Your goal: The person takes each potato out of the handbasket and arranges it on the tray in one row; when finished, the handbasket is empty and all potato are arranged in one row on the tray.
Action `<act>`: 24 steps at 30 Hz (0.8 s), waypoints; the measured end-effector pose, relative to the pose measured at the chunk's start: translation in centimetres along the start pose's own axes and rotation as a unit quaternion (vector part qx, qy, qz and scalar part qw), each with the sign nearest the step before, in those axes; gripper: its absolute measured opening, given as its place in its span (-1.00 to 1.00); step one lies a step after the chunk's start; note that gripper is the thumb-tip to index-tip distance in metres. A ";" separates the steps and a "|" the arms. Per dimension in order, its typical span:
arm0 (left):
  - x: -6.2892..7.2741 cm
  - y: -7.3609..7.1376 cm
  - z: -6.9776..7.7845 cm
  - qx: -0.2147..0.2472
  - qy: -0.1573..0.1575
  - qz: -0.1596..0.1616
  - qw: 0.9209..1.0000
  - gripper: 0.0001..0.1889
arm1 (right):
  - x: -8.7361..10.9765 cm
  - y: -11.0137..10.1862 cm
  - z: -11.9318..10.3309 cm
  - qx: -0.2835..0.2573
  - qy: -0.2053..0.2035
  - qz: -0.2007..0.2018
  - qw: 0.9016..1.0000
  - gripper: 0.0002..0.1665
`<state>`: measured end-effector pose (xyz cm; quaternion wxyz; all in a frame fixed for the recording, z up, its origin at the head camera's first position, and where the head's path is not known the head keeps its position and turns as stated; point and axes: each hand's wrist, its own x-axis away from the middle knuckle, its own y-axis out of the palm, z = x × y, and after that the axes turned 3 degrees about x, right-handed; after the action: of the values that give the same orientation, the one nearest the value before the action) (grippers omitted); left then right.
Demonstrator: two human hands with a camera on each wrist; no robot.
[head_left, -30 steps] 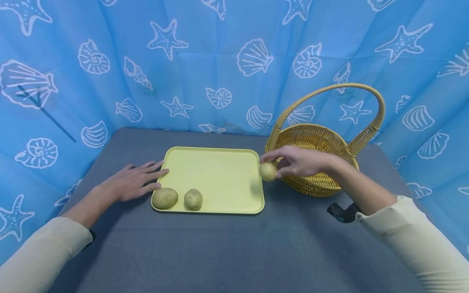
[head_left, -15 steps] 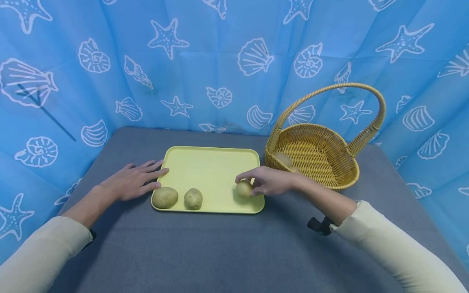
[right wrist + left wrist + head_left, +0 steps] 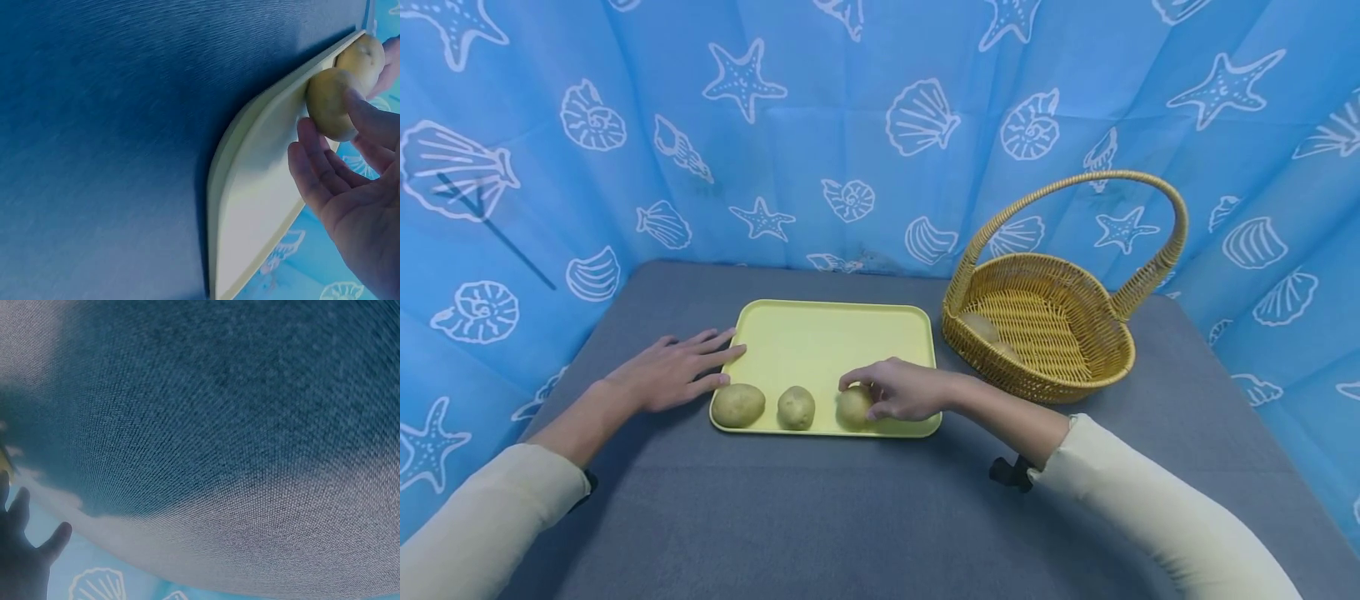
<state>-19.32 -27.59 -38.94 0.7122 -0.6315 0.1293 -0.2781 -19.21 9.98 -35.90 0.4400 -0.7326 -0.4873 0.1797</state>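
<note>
In the head view, my right hand (image 3: 906,390) pinches a round potato (image 3: 853,407) between thumb and fingers at the front right part of the yellow tray (image 3: 827,342). The right wrist view shows the same potato (image 3: 330,105) under the thumb, with another behind it. To its left on the tray lie a smaller potato (image 3: 796,407) and a larger oval one (image 3: 738,406) in the front left corner. My left hand (image 3: 673,371) lies with fingers spread, fingertips over the tray's left rim and nothing held. The left wrist view catches only part of that hand (image 3: 28,537), dark and at the edge.
A wicker basket (image 3: 1037,383) with a tall arched handle stands right of the tray. Potatoes (image 3: 981,327) lie inside against its near left wall. Grey cloth (image 3: 790,517) covers the table, and a blue shell-print curtain (image 3: 850,150) hangs behind.
My right hand has carried the potato from beside the basket leftward across the tray to its front edge, uncovering the basket's inside. The left hand has not moved.
</note>
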 end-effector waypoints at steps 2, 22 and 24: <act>0.0 0.0 0.1 -0.001 0.000 0.001 1.000 -0.39 | -0.5 0.3 -0.2 0.002 -0.007 0.008 1.000 -0.43; 0.0 -0.2 0.2 -0.004 -0.001 0.000 1.000 -0.38 | -2.8 1.3 -1.6 -0.053 0.019 0.030 0.998 -0.39; -0.1 -0.2 0.2 -0.003 -0.003 0.000 1.000 -0.38 | -3.0 1.4 -1.7 -0.049 0.014 0.031 0.998 -0.39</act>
<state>-19.27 -27.38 -38.76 0.7103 -0.6346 0.1283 -0.2762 -18.59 6.32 -36.62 0.4044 -0.7708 -0.4660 0.1586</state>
